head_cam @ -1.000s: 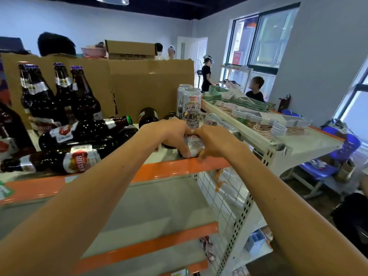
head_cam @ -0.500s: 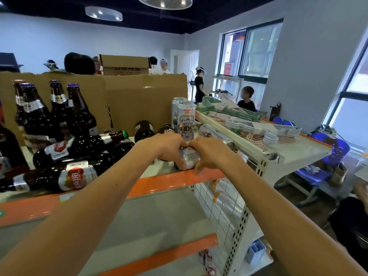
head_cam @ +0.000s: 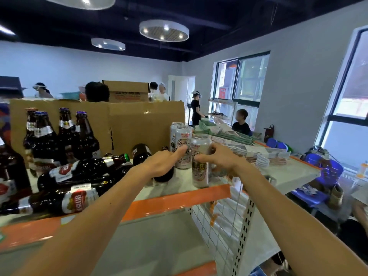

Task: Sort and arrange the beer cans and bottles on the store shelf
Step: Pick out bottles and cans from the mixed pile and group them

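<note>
Silver beer can [head_cam: 201, 162] upright at the shelf [head_cam: 175, 200] front edge, gripped by the right hand [head_cam: 217, 159].
Left hand [head_cam: 162, 163] loosely open, forefinger touching a second can [head_cam: 182, 150] just behind; brown bottles [head_cam: 79, 174] lie left of both hands.

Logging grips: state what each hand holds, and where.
Right hand grips the upright front can around its middle. Left hand holds nothing; its fingertips touch the can behind.
</note>
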`<move>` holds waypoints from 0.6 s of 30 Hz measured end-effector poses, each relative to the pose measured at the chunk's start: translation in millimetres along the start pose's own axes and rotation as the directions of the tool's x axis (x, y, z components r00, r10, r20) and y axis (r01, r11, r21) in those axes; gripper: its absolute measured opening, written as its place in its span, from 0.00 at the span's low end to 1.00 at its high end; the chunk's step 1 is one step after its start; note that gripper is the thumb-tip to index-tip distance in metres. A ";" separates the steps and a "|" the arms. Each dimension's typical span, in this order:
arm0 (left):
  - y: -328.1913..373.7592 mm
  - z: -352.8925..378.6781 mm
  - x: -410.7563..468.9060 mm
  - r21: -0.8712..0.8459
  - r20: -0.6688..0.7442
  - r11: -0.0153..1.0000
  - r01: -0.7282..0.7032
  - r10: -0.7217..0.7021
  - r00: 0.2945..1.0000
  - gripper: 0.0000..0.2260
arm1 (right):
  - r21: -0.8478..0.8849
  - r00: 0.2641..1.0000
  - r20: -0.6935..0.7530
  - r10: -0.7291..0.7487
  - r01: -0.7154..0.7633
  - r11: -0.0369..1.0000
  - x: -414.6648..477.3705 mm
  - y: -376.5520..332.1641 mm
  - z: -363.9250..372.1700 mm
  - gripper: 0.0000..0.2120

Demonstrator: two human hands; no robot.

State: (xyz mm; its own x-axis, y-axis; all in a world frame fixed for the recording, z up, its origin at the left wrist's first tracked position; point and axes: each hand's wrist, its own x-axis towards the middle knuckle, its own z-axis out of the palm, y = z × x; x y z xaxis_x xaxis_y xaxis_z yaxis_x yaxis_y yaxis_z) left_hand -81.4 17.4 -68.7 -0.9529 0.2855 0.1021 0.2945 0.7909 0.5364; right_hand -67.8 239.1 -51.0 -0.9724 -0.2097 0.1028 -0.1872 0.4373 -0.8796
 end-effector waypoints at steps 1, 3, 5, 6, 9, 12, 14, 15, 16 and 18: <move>1.2 1.4 -0.4 0.042 0.018 0.999 -0.004 0.003 1.000 0.47 | 0.052 1.000 -0.006 0.018 -0.017 0.998 1.2 3.5 2.3 0.11; 2.1 4.3 3.0 0.141 0.040 0.990 -0.013 0.007 0.999 0.42 | 0.081 0.999 -0.030 0.015 -0.013 0.997 4.3 8.0 7.9 0.11; 2.2 6.6 9.0 0.212 0.058 0.977 -0.025 0.013 0.998 0.39 | 0.089 0.998 -0.055 -0.005 0.010 0.996 8.7 10.8 11.6 0.11; 2.7 8.0 11.5 0.229 0.066 0.973 -0.039 0.024 0.998 0.39 | 0.096 0.998 -0.065 -0.011 0.017 0.995 11.0 11.5 13.6 0.12; 5.2 13.0 16.3 0.300 0.073 0.951 -0.070 0.051 0.996 0.33 | 0.043 0.993 -0.112 -0.046 0.051 0.998 21.2 15.0 20.2 0.15; 7.6 17.2 18.7 0.387 0.049 0.919 -0.082 0.068 0.996 0.24 | 0.041 0.985 -0.148 -0.088 0.095 0.995 32.4 19.4 28.6 0.11; 6.9 19.0 21.5 0.422 0.048 0.903 -0.082 0.068 0.997 0.25 | 0.038 0.978 -0.176 -0.107 0.116 0.993 37.3 22.0 33.5 0.12; 6.1 19.9 22.4 0.433 0.056 0.898 -0.083 0.065 0.996 0.25 | 0.036 0.976 -0.181 -0.119 0.127 0.991 39.9 23.6 34.4 0.14; 5.8 20.1 22.0 0.442 0.066 0.893 -0.089 0.067 0.996 0.25 | 0.037 0.975 -0.183 -0.123 0.132 0.991 42.3 24.1 35.6 0.16; 7.4 20.4 18.9 0.457 0.089 0.883 -0.110 0.077 0.993 0.24 | 0.031 0.978 -0.174 -0.116 0.123 0.992 47.5 25.3 36.3 0.18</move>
State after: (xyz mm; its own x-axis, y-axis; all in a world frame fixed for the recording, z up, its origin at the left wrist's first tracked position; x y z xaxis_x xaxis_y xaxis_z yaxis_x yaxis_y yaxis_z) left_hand -95.8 39.6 -79.9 -0.9171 0.3927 0.0687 0.3974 0.9142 0.0799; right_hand -113.7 208.4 -85.2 -0.9535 -0.1035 0.2829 -0.3008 0.3810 -0.8743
